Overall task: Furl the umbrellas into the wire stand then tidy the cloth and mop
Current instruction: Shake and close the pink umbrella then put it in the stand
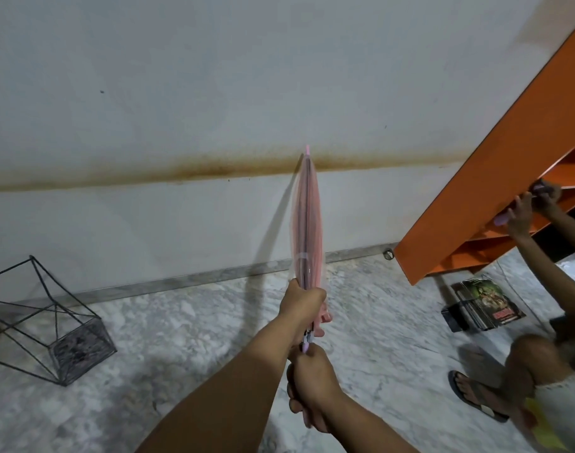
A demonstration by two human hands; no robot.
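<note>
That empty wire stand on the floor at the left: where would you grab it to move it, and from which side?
Probably by one of the thin top rods of the wire stand, coming down from above. It is an open frame of slim bars that fingers can curl around, and its upper corner stands free of the wall. Its dark mesh base sits low on the marble floor, harder to reach.

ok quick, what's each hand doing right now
Left hand: gripping the furled pink umbrella around its lower canopy.
Right hand: curled around the umbrella's handle end.
</note>
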